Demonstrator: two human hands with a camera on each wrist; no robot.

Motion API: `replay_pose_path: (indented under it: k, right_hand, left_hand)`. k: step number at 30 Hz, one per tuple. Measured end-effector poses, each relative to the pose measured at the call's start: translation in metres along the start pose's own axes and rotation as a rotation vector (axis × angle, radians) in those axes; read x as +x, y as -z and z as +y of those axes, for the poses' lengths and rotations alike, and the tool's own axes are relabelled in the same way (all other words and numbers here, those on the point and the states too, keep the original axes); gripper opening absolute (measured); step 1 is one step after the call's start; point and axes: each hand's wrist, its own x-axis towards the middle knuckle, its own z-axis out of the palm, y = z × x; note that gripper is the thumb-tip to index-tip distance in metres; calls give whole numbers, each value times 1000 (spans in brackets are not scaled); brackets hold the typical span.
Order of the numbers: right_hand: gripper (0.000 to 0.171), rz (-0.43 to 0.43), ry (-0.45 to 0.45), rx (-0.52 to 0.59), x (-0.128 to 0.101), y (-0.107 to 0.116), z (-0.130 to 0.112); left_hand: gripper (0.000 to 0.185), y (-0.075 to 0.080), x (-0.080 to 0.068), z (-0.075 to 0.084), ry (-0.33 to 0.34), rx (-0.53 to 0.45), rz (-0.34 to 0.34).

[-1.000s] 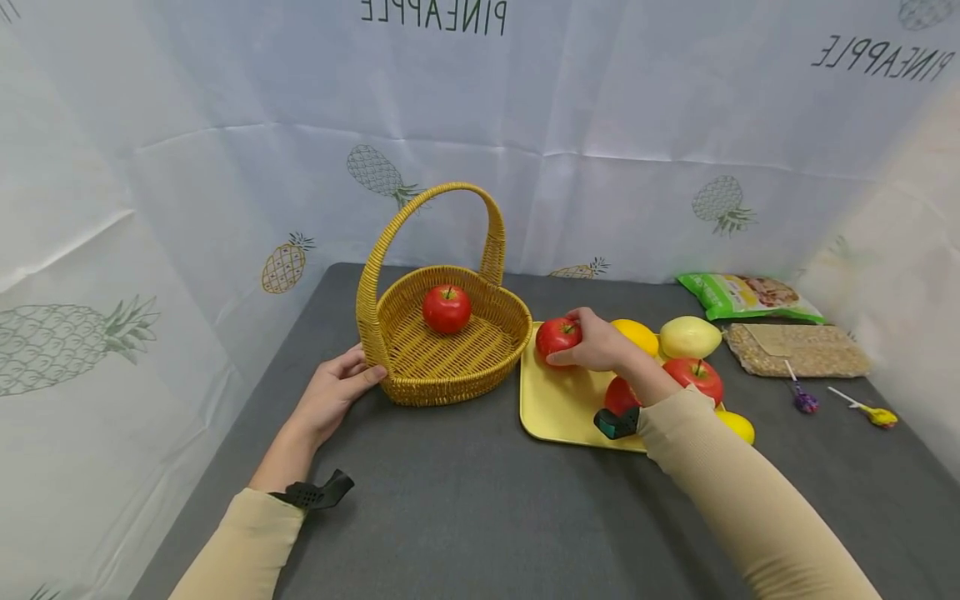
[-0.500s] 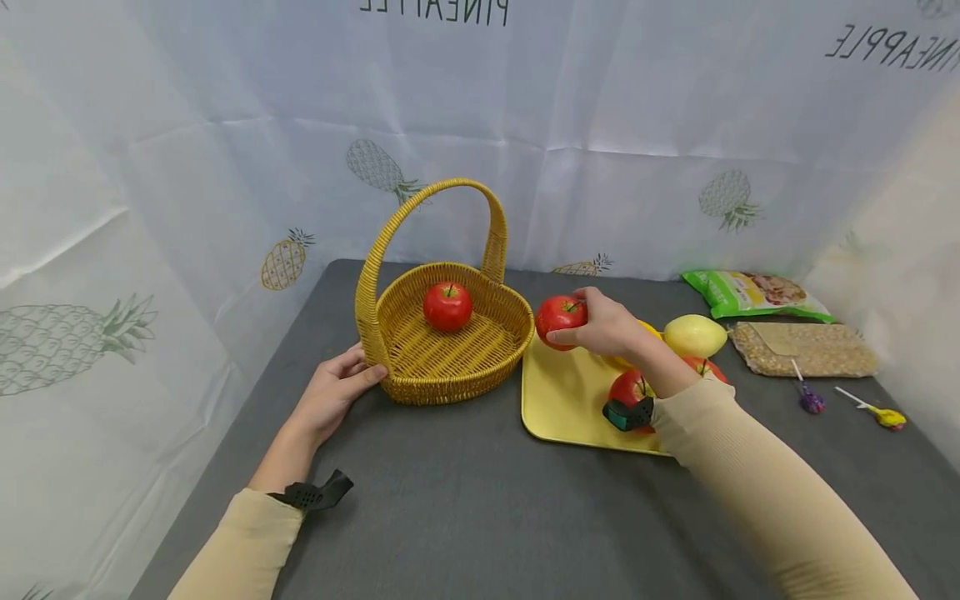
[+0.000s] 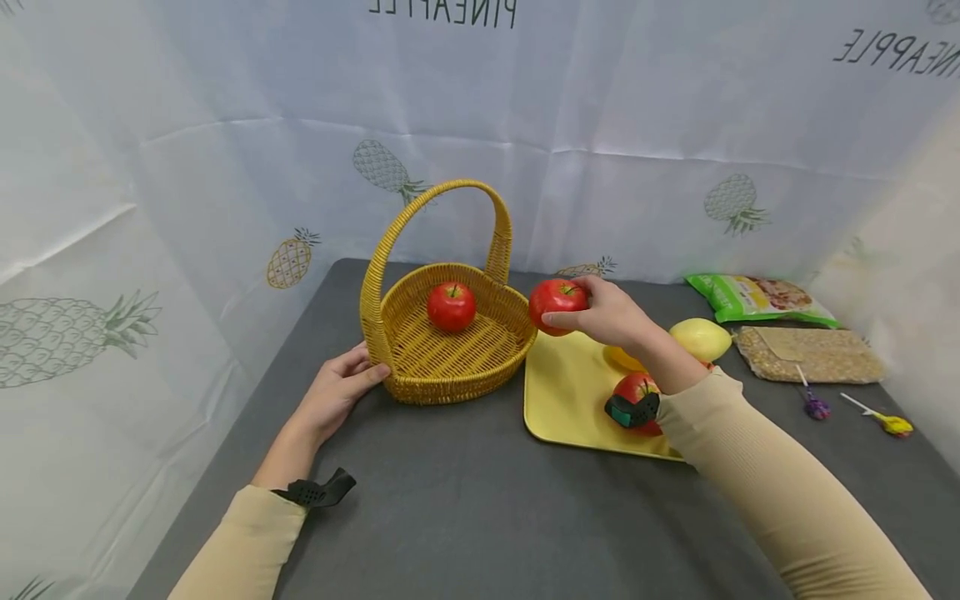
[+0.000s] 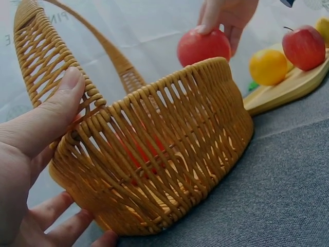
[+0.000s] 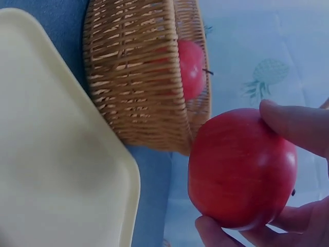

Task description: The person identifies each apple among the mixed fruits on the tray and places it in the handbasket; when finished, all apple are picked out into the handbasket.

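My right hand [image 3: 611, 315] grips a red apple [image 3: 551, 307], thumb on one side and fingers on the other. The apple is raised beside the right rim of a yellow woven basket [image 3: 442, 390]. In the right wrist view the held apple [image 5: 241, 170] overlaps the basket's edge. Inside the basket lies another red apple [image 3: 452, 307]. My left hand [image 3: 341, 392] holds the basket's left side at the foot of the tall handle. The left wrist view shows the thumb [image 4: 64, 98] over the handle base and the other fingers against the outer wall.
Right of the basket a yellow tray [image 3: 558, 412] holds a red apple [image 3: 633, 390] and other fruit, partly hidden by my right arm. A pale yellow lemon [image 3: 701, 339] is beyond. Farther right lie a green packet [image 3: 761, 298], a bag of grains [image 3: 810, 354] and two lollipops [image 3: 817, 408].
My right hand has lifted the apple off the tray and brought it up to the basket's right rim. The left hand and basket have stayed in place.
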Motion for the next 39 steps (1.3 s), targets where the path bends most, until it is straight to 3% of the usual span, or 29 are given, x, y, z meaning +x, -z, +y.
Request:
replay_pose_path:
  k: [12, 23, 31, 39]
  right_hand:
    - [91, 17, 42, 91, 3, -9, -10]
    - [84, -96, 51, 172, 14, -25, -19]
    - [81, -146, 135, 146, 26, -38, -33]
    - [78, -241, 135, 130, 36, -46, -54]
  left_hand:
    - [49, -4, 5, -3, -2, -11, -4]
    - [43, -6, 2, -5, 15, -28, -4]
    - [44, -4, 3, -3, 7, -24, 5]
    - [44, -1, 2, -2, 9, -40, -7]
